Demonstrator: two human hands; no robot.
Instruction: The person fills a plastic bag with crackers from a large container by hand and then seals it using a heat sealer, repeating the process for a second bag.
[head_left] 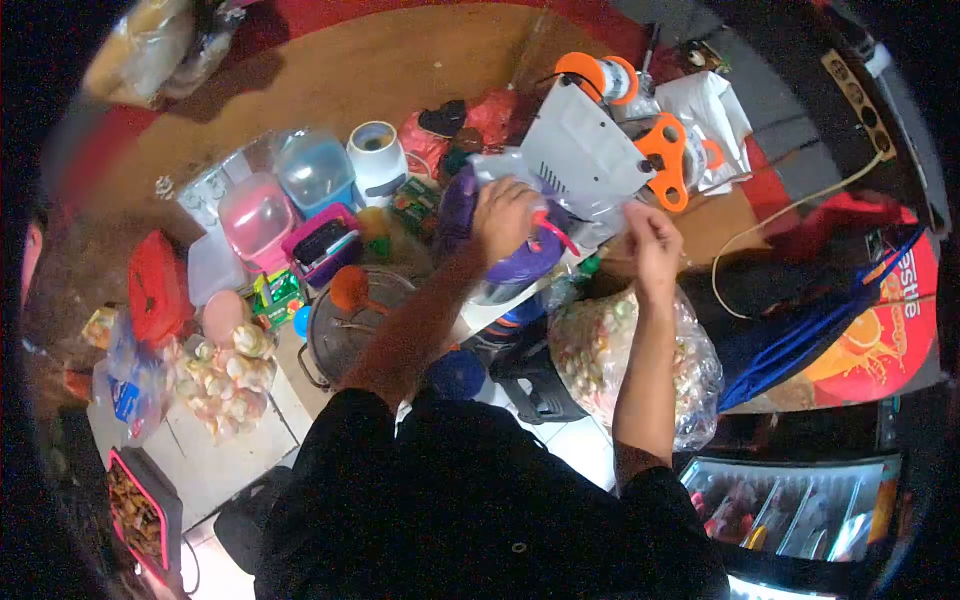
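Note:
My left hand [505, 222] is closed with bent fingers over a purple bundle [525, 262], and clear plastic [495, 166] shows at its fingertips. Beside it curves a red-pink strip [557, 234]. My right hand [653, 242] is raised to the right, thumb and fingers pinched together at the edge of thin clear plastic [598, 208] stretching between the hands. Just beyond both hands stands a tilted pale grey appliance [583, 140] with vent slots. Below my right forearm sits a large clear bag [595, 345] filled with small pale pieces.
Orange-ended spools [668, 165] stand behind the appliance. Left are a lidded pot [335, 325], pink tub [258, 215], blue tub [315, 170], white jar [378, 160] and a bag of pale rounds [225, 385]. A pale cable [740, 240] loops at right above a glass-topped case [790, 505].

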